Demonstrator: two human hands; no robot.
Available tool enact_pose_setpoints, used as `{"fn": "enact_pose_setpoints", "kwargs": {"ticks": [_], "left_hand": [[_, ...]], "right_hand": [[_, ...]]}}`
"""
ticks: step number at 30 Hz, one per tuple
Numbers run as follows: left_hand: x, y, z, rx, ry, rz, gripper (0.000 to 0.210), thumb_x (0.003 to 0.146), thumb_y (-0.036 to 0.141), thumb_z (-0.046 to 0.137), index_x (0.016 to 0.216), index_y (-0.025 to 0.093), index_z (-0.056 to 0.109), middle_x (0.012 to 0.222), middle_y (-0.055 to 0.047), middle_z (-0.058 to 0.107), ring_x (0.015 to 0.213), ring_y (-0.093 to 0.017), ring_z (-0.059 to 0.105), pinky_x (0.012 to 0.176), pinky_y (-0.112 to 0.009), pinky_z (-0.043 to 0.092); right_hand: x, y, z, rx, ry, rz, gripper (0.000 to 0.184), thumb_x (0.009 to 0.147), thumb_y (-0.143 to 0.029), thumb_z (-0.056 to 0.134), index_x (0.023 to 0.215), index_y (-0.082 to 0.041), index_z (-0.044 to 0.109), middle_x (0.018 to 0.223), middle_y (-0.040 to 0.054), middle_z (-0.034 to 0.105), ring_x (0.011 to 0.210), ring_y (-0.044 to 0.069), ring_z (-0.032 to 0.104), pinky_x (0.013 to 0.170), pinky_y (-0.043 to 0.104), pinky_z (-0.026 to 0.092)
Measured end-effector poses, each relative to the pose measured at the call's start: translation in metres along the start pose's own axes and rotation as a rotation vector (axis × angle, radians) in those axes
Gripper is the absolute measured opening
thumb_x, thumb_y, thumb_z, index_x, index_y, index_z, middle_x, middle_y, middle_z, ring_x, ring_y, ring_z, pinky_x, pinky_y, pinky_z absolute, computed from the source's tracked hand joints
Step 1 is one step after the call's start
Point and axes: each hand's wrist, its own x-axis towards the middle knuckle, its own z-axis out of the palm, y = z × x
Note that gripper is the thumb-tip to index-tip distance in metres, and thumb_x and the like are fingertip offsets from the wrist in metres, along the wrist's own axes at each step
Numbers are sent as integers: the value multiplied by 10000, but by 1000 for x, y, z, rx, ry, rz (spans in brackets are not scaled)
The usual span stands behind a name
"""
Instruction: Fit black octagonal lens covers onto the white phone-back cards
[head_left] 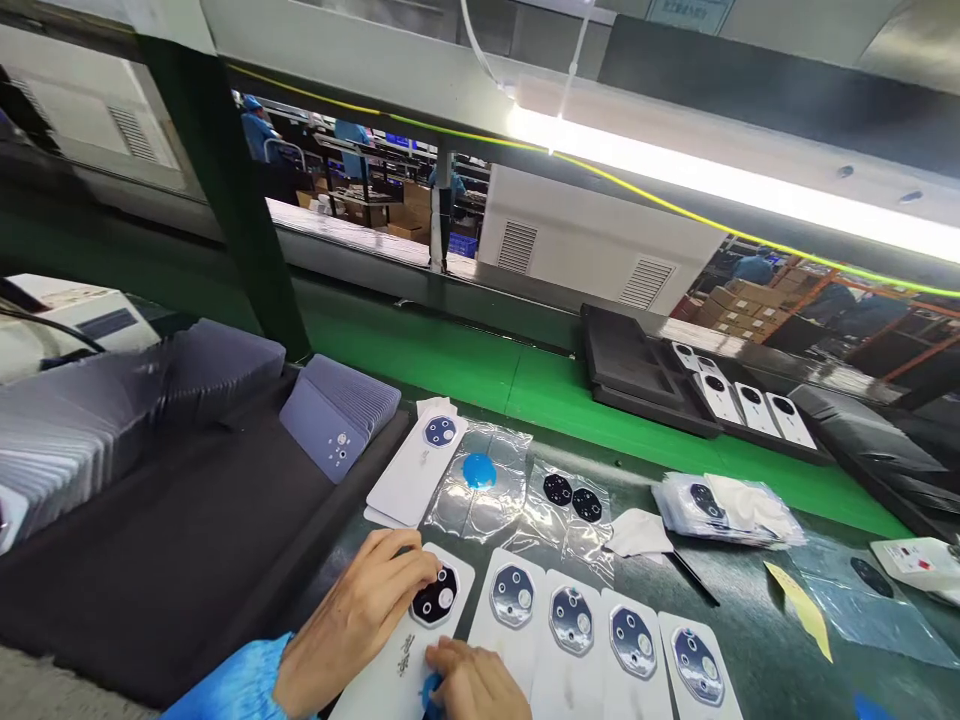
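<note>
A white phone back panel [390,668] lies under both of my hands. At its top end is a black octagonal camera cover [435,597], with the curled fingertips of my left hand [375,588] on its upper left edge. My right hand [480,682] rests lower on the same panel, fingers bent together beside a small blue piece [430,692]; its fingertips partly hide that piece. To the right lie several similar white panels [574,680] in a row, each with a silvery octagonal camera plate [572,619].
A black tray [172,560] on the left holds stacked bluish sheets [330,410]. Behind my hands lie white panels [412,470], a plastic sheet with a blue disc [479,471], and two black octagonal covers [586,504]. Bagged parts [727,508] and black trays [630,370] sit rightward.
</note>
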Motion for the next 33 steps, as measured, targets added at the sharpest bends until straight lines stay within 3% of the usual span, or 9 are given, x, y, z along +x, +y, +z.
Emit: {"fn": "enact_pose_setpoints", "kwargs": {"ticks": [4,14,22,29,33], "left_hand": [[-5,-2,9,30,-5,-25,299,934,86,340,982,240,592,941,-19,629,1008,-191,536,852,-289,463],[3,4,4,113,21,86,322,929,50,327,978,219,596,891,4,664,958,-174,555,837,-273,416],[15,19,-4,327,65,321,437,914,-35,235,881,204,599,888,19,715,872,-154,612,863,-303,351],[9,13,2,120,110,175,349,889,2,329,955,212,600,904,30,698,870,-148,564,763,-252,409],[10,9,5,89,42,129,260,925,86,373,990,231,578,926,25,691,911,-152,568,782,-239,445]], "right_hand": [[2,6,10,-46,93,-123,449,1006,-118,280,636,-176,526,480,-22,628,442,87,635,432,242,366],[10,6,10,-91,138,-171,472,991,-64,357,551,-157,502,401,-44,574,370,50,593,404,217,340],[36,7,-5,-88,-11,-285,481,960,12,373,534,-154,521,430,-51,614,430,15,619,446,156,412],[33,6,-8,-123,-11,-251,483,975,-14,352,552,-160,538,448,-56,632,427,17,620,476,152,429],[35,5,-7,-118,9,-241,480,974,-15,349,555,-154,539,442,-55,626,417,14,609,477,151,424]]}}
